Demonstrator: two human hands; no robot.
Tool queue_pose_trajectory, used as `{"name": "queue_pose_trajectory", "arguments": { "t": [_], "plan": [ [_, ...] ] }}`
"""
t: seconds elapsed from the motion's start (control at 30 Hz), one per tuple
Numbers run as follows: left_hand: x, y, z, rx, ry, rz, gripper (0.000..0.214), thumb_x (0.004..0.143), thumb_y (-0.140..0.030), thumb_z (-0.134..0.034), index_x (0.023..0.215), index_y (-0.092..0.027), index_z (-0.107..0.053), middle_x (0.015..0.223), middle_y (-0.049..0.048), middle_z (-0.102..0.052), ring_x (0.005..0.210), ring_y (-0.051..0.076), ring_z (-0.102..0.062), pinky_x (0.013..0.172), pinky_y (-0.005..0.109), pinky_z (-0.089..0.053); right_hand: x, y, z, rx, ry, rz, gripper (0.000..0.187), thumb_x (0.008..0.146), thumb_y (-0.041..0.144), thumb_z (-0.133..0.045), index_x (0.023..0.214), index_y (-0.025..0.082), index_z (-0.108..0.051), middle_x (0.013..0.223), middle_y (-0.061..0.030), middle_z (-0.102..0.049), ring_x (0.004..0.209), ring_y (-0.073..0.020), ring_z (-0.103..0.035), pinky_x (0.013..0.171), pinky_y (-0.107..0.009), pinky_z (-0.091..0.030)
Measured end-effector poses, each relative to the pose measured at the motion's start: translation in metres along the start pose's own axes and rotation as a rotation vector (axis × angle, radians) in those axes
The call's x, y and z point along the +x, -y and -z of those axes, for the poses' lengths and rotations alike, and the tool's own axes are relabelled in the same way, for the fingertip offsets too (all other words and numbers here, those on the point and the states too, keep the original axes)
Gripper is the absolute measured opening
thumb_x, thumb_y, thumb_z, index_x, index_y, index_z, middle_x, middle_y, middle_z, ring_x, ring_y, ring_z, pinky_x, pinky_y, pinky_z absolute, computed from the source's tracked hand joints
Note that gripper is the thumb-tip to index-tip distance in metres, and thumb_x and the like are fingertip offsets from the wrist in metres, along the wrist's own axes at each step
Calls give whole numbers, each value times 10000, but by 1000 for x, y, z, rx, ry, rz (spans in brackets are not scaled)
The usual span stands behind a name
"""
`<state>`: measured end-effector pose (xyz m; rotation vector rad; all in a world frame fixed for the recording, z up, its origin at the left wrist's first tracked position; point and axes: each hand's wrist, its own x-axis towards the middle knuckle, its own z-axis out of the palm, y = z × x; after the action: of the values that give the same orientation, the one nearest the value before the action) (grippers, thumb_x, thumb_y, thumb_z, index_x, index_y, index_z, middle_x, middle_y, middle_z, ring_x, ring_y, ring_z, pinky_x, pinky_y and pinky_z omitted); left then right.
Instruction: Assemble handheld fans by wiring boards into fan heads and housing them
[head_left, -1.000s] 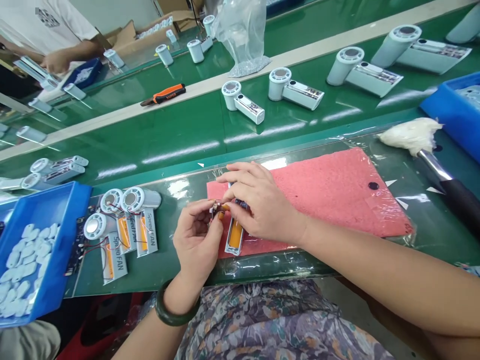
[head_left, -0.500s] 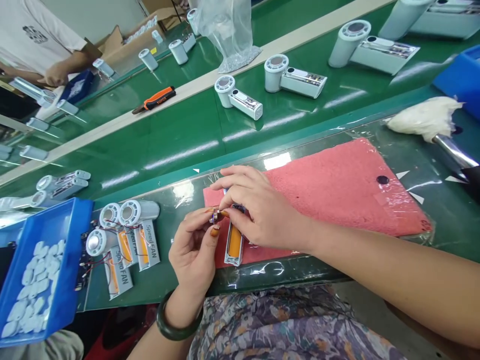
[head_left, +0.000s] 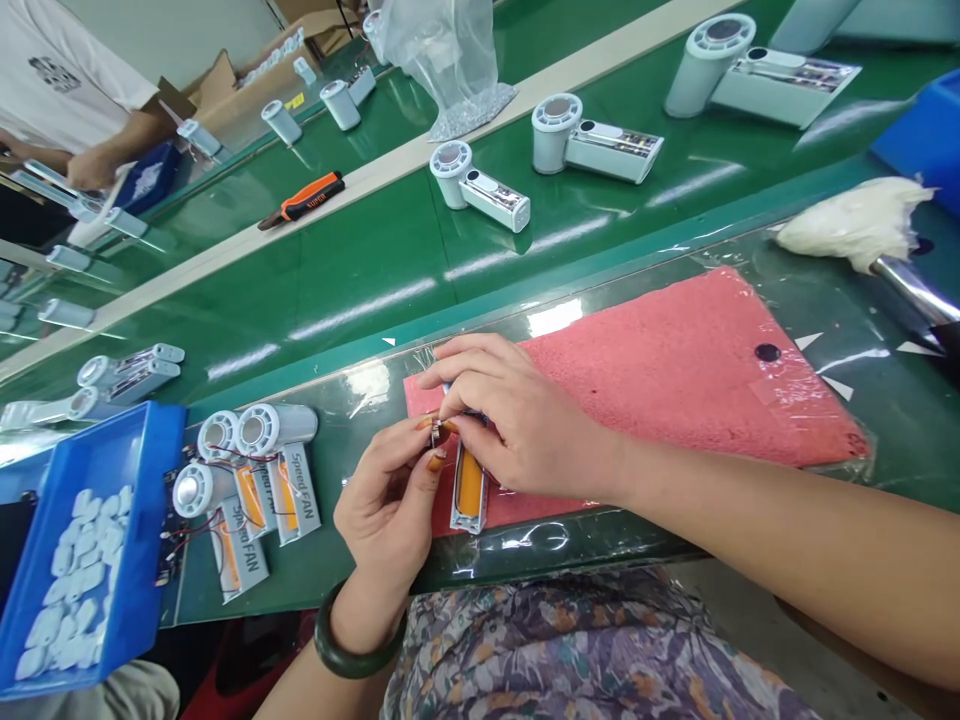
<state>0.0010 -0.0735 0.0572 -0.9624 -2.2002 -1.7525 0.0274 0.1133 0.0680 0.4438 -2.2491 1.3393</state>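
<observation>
My left hand [head_left: 391,490] is closed, with thumb and fingertips pinching a small electronic part [head_left: 435,433] that shows shiny metal. From the right, my right hand [head_left: 517,420] meets it, thumb and forefinger pressed together at the part's edge; what they grip is too small to make out. Beneath the hands, an opened handheld fan [head_left: 469,492] lies on the pink cloth [head_left: 652,380], its orange battery showing in the handle. My right hand covers the fan's upper end.
At left lie several opened fans [head_left: 296,490] with loose wires, beside a blue bin [head_left: 142,560] of white pieces. Across the green belt [head_left: 360,270] stand more fans [head_left: 495,198], pliers [head_left: 311,195] and a plastic bag [head_left: 450,80]. A co-worker [head_left: 97,90] is at upper left.
The small part in my left fingers has turned slightly, and both hands stay together above the fan. The view has shifted a little.
</observation>
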Motion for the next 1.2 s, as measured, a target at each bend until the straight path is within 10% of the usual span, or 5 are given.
{"name": "queue_pose_trajectory", "arguments": {
  "t": [0.43,0.7,1.2],
  "plan": [
    [1,-2,-1,6,-6,19,255,908,-133,-710,1114,-275,-761,1105,34,-772,1023,162,-731,891,302,-622,2,0,2,-13,33,7,195,971,118,-459,883,198,-613,1171,-67,-729,1266,-249,-546,1119,-474,-416],
    [12,-1,-7,-337,-253,374,204,847,-321,-812,1019,-228,-759,963,28,-799,832,141,-770,833,283,-656,3,0,-2,-65,-13,-5,185,944,123,-469,829,217,-578,1118,-59,-726,1211,-244,-567,1086,-466,-421],
    [19,-5,-6,-526,-102,561,250,710,-351,-918,906,-252,-797,854,7,-804,730,101,-753,740,169,-626,1,-2,-3,-59,-60,9,158,937,122,-493,846,222,-576,1107,-59,-726,1220,-247,-566,1074,-457,-451]
  ]
}}
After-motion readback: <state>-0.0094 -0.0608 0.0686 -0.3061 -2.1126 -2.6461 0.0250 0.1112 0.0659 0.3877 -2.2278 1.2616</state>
